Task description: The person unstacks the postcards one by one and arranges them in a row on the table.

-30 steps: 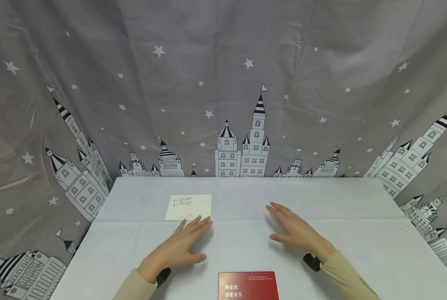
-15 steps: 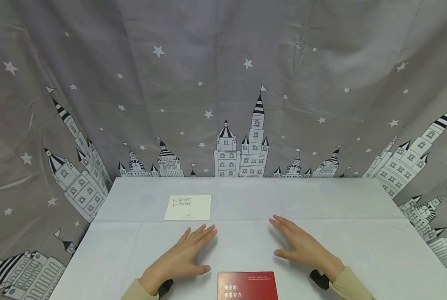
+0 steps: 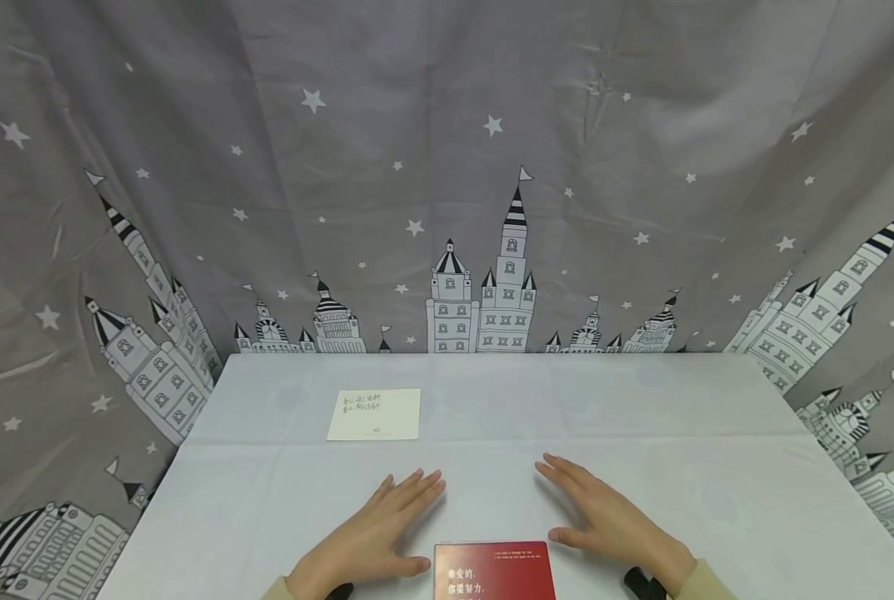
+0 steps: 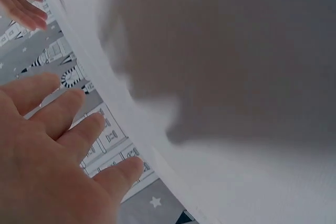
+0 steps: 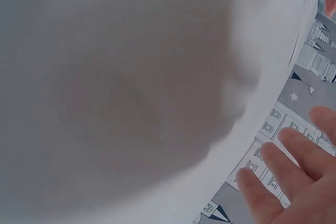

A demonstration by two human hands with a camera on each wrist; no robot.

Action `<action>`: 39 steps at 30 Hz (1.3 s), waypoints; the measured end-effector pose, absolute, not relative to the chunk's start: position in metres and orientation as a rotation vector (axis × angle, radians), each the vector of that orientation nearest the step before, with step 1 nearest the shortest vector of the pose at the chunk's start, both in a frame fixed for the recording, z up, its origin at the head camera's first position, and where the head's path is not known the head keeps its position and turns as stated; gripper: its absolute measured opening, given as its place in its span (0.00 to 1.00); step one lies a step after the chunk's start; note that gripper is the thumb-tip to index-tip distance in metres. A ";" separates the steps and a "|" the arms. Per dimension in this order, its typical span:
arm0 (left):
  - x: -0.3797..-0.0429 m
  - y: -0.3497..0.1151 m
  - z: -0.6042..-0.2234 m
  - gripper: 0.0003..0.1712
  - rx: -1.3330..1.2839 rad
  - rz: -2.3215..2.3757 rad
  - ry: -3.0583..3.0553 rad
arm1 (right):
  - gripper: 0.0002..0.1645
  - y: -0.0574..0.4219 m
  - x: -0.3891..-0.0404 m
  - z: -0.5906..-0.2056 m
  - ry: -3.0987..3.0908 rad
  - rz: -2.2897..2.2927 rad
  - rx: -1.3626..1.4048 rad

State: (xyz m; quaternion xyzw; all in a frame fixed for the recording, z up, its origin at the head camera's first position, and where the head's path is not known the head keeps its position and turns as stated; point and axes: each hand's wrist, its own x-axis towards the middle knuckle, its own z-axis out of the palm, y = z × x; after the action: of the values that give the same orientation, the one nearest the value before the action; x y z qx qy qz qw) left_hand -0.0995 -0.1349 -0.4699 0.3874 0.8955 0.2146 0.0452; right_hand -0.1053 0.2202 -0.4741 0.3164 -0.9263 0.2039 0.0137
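Note:
A red card or booklet (image 3: 495, 573) with white lettering lies at the table's near edge, its lower part cut off by the frame. Just left of it, my left hand (image 3: 375, 533) hovers with fingers spread and the thumb close to the red cover's edge. On the other side my right hand (image 3: 615, 521) is held likewise, fingers extended, thumb near the cover's right edge. Neither hand holds anything. In the wrist views the left hand (image 4: 58, 150) and right hand (image 5: 294, 171) show straight, parted fingers. Farther back on the left lies a cream card (image 3: 375, 415) with handwriting.
A white cloth (image 3: 679, 408) with a crease across it covers the table. Behind and at both sides hangs a grey curtain (image 3: 447, 125) printed with stars and castles. Dark wrist straps show at both sleeves.
Both hands have drawn back toward the near edge, and the left has also shifted right, coming close to either side of the red item. Both cards stay in place.

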 end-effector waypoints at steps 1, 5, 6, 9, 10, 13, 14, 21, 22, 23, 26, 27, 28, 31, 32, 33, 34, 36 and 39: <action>-0.098 -0.134 -0.470 0.49 1.191 0.649 2.733 | 0.48 0.220 -0.103 -0.474 -2.882 0.627 0.992; -0.092 -0.131 -0.471 0.50 1.208 0.628 2.735 | 0.48 0.218 -0.096 -0.476 -2.858 0.597 1.021; -0.090 -0.130 -0.471 0.50 1.209 0.627 2.733 | 0.48 0.218 -0.094 -0.477 -2.852 0.593 1.028; -0.085 -0.128 -0.473 0.50 1.200 0.647 2.718 | 0.48 0.217 -0.088 -0.478 -2.860 0.591 1.037; -0.084 -0.128 -0.473 0.50 1.197 0.657 2.710 | 0.48 0.217 -0.086 -0.478 -2.866 0.602 1.039; -0.081 -0.127 -0.476 0.49 1.200 0.684 2.686 | 0.48 0.215 -0.080 -0.477 -2.917 0.626 1.025; -0.080 -0.126 -0.476 0.50 1.204 0.682 2.685 | 0.48 0.215 -0.078 -0.477 -2.930 0.639 1.025; -0.073 -0.120 -0.477 0.56 1.162 0.662 2.662 | 0.48 0.210 -0.066 -0.476 -3.056 0.737 1.002; -0.072 -0.119 -0.477 0.56 1.150 0.670 2.646 | 0.49 0.208 -0.065 -0.476 -3.073 0.731 0.994; -0.071 -0.118 -0.476 0.56 1.141 0.676 2.631 | 0.50 0.207 -0.064 -0.477 -3.084 0.725 0.988; -0.067 -0.117 -0.476 0.55 1.139 0.675 2.608 | 0.53 0.204 -0.059 -0.480 -3.110 0.692 0.979; -0.066 -0.118 -0.477 0.54 1.153 0.662 2.612 | 0.54 0.204 -0.057 -0.482 -3.105 0.681 0.990; -0.065 -0.118 -0.478 0.54 1.167 0.651 2.616 | 0.54 0.203 -0.056 -0.483 -3.107 0.680 0.998; -0.064 -0.118 -0.481 0.51 1.236 0.599 2.637 | 0.53 0.202 -0.052 -0.487 -3.099 0.694 1.041; -0.063 -0.118 -0.483 0.50 1.253 0.587 2.640 | 0.53 0.202 -0.051 -0.488 -3.083 0.698 1.063; -0.063 -0.117 -0.484 0.50 1.256 0.573 2.638 | 0.52 0.202 -0.051 -0.489 -3.074 0.701 1.082; -0.062 -0.116 -0.485 0.49 1.256 0.556 2.637 | 0.52 0.202 -0.050 -0.490 -3.070 0.701 1.096; -0.061 -0.113 -0.487 0.48 1.247 0.527 2.631 | 0.51 0.202 -0.049 -0.492 -3.048 0.703 1.126; -0.060 -0.109 -0.489 0.46 1.234 0.481 2.628 | 0.49 0.202 -0.048 -0.495 -2.989 0.677 1.162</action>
State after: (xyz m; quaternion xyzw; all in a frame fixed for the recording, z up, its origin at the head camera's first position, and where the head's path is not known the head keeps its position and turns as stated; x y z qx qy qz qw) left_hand -0.0596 -0.1093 -0.4889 0.4173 0.8886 0.1626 0.0989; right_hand -0.0476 0.2018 -0.4950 0.3537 -0.9098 0.2061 -0.0682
